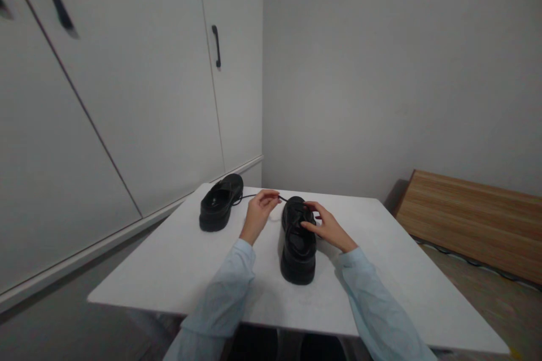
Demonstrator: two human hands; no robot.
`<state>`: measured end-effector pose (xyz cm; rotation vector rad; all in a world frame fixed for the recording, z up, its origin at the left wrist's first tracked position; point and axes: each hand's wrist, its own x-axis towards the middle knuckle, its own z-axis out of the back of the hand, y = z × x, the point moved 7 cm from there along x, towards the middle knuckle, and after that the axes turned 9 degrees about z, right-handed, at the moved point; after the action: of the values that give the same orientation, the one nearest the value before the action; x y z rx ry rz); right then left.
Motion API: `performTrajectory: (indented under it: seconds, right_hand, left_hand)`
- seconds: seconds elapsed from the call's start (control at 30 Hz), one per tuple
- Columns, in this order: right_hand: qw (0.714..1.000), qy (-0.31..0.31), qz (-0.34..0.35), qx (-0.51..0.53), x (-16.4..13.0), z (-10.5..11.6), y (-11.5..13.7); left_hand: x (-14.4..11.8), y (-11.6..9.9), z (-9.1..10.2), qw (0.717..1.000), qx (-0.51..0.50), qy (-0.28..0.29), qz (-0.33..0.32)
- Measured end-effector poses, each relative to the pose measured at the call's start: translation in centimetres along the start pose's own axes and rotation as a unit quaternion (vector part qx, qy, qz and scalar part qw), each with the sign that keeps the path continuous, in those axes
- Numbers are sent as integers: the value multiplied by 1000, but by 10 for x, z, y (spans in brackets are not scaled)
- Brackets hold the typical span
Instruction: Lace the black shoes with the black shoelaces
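Observation:
A black lace-up shoe (298,262) stands upright on the white table, its heel toward me. My left hand (261,208) is just left of the shoe's toe, thumb and fingers pinched on a black shoelace (249,196). The lace stretches from the shoe to the pinch, and a length hangs out to the left. At the right side of the same shoe, my right hand (324,225) curves with thumb and fingers apart, touching the upper near the lacing. Whether its fingertips grip a lace is too small to tell. A second black shoe (215,217) rests farther left.
The white table (169,270) reaches close to a white cabinet (169,95) with black handles on the left. A grey wall (381,78) rises behind. To the right, beyond the table edge, is a wood-grain board (466,220).

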<state>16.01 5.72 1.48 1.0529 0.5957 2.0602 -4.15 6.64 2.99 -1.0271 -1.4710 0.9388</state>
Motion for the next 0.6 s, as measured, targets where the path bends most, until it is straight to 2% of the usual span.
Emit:
performTrajectory:
  seconds: [0.07, 0.13, 0.3, 0.6]
  right_hand:
    - [1000, -2, 19, -3, 0, 0, 3]
    - [999, 2, 49, -8, 0, -2, 8]
    - [995, 20, 96, -15, 1, -8, 17]
    - [994, -15, 104, -23, 2, -3, 24]
  left_hand:
    - [-4, 2, -17, 997, 26, 73, 13]
    - [-10, 3, -29, 992, 62, 111, 8]
    - [-20, -2, -40, 980, 161, 108, -50]
    - [-28, -5, -51, 983, 89, 162, -5]
